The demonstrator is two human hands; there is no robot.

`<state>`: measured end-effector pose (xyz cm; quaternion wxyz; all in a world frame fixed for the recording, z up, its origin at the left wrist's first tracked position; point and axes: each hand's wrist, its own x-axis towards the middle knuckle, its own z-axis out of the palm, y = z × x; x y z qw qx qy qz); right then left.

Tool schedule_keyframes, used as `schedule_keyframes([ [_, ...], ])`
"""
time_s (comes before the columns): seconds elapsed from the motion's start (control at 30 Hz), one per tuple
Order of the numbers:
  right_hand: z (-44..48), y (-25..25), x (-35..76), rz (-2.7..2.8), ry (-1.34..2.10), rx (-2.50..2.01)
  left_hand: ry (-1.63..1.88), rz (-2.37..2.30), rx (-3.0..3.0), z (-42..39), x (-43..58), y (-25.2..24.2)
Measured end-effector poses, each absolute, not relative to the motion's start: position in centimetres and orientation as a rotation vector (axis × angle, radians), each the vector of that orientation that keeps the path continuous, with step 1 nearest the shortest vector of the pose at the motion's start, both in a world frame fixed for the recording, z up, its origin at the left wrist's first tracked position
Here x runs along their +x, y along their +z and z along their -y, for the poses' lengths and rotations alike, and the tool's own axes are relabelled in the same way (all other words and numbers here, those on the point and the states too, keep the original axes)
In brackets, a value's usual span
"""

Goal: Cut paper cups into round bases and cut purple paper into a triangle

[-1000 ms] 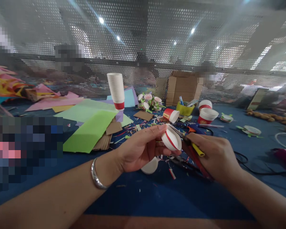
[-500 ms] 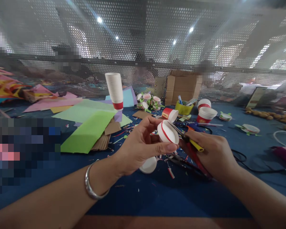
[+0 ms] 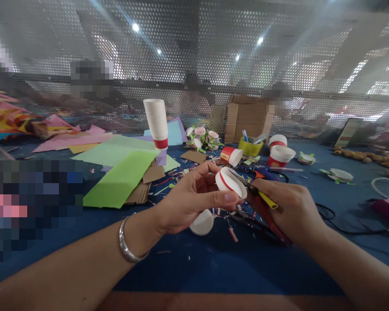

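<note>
My left hand pinches a cut-down white paper cup with a red band, thumb below and fingers above, its white bottom facing me. My right hand is closed round scissors with red and yellow handles; their blades touch the cup's upper right rim. Both hands hover above a blue table. A small white cup piece lies on the table just under my left hand, among red and white paper scraps.
A tall stack of white cups stands behind green paper sheets. Further back are finished cup pieces, a tipped red cup, a yellow tub, two white cups and a cardboard box. A black cable runs at right.
My left hand has turned the cup slightly and dropped a little, with the thumb shifting under it. The scissors stay at the cup's rim.
</note>
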<state>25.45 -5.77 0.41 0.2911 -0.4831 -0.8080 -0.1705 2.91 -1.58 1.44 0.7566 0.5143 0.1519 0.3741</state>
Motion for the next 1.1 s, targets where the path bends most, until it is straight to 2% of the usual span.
schedule_keyframes([
  [1.1, 6.31, 0.50, 25.96, 2.259, -0.433, -1.167, 0.641, -0.177, 1.137, 0.61, 2.54, 0.99],
])
